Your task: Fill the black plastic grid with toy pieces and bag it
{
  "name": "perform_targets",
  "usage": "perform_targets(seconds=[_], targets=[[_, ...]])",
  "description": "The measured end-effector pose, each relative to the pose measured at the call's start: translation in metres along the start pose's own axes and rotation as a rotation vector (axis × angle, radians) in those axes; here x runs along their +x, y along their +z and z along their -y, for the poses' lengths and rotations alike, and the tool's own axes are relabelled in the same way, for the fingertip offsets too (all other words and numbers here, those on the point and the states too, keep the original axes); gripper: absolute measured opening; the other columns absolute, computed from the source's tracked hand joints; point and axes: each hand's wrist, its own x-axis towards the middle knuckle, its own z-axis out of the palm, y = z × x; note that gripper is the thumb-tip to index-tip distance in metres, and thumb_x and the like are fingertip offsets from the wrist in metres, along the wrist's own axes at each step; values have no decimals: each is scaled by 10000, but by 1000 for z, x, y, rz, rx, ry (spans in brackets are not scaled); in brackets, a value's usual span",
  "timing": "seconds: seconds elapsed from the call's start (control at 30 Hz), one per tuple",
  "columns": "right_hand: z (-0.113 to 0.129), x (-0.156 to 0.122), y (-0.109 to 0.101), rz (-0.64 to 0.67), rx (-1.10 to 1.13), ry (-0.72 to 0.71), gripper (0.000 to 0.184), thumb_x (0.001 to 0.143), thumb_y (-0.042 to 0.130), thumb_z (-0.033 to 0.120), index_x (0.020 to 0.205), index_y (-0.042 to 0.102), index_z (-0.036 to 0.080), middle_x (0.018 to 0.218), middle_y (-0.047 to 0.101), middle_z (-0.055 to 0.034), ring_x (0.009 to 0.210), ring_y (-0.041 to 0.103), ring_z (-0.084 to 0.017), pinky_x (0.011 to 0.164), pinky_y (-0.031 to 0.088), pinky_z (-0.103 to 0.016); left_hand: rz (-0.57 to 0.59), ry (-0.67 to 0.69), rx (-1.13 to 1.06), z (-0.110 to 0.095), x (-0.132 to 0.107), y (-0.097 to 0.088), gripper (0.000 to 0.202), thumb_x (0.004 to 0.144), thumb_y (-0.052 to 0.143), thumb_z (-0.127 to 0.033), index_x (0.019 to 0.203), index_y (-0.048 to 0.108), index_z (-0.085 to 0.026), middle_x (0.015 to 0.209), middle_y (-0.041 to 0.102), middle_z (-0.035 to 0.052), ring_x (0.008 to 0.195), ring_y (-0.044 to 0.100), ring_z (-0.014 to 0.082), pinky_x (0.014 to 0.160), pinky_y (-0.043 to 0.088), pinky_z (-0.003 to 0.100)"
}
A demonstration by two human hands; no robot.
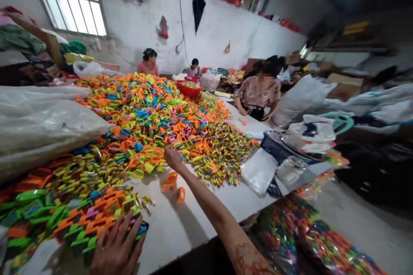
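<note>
My left hand (118,245) lies with fingers spread over rows of orange and green plastic pieces (103,212) at the table's near edge. At the front of a big mixed pile of orange, green, blue and yellow plastic pieces (151,111), my right hand (173,157) reaches in with fingers curled; whatever they hold is hidden. Just below that hand, a few loose orange ring-shaped pieces (181,195) sit on the white table (161,240). Small yellow tubes with clear ends (145,202) lie between my hands, and many more spread along the pile's front.
A large translucent plastic bag (45,124) bulges at left. Clear bags (260,169) and a blue basket (280,146) stand at right. A red basin (189,89) sits behind the pile. One person (260,92) sits across the table, others farther back. Filled bags (300,232) lie below the edge.
</note>
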Motion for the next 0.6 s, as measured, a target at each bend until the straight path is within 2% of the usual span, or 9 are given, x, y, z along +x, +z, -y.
perform_targets(seconds=[0.07,0.13,0.23,0.3,0.4,0.47,0.6], targets=[[-4,-33,1,-37,262,127,157,945,570,173,1040,694,159,1009,724,-76,866,650,-182,720,452,-254,3,10,2,3,-5,4,473,944,528,-277,1400,654,-273,1417,687,101,1257,614,331,1054,353,485],[-6,-75,12,36,640,235,29,865,659,189,843,656,170,776,656,-4,714,595,-142,648,418,-230,22,3,8,3,-8,5,508,944,538,-293,1446,619,-276,1438,673,102,1276,603,339,1065,348,501],[-1,-133,43,261,1056,283,161,779,710,207,690,578,183,587,527,57,527,471,-99,541,353,-223,24,-8,18,1,-6,2,484,956,523,-295,1424,640,-253,1451,662,118,1270,609,355,1066,350,525],[6,-158,66,301,1119,282,210,716,759,217,653,561,187,556,502,69,513,442,-93,525,324,-223,2,-8,23,-1,-2,0,442,970,490,-287,1364,685,-236,1438,670,125,1239,629,359,1038,367,524],[16,-171,88,186,1028,262,262,643,810,217,630,550,186,590,513,61,589,464,-103,557,330,-216,-17,-8,10,-3,4,-2,413,993,461,-287,1312,716,-221,1422,680,130,1206,656,358,1004,390,514],[21,-176,87,134,984,238,241,632,813,225,664,576,188,640,558,46,644,501,-121,589,365,-219,-9,-17,-5,-6,7,-6,393,1008,484,-308,1308,719,-212,1408,687,138,1191,670,358,1003,396,508],[23,-194,66,167,1005,229,199,663,786,248,747,613,200,699,621,22,725,558,-157,647,428,-235,80,-71,-39,-16,11,-22,341,1034,533,-355,1264,742,-217,1380,702,144,1171,691,351,986,407,486]])
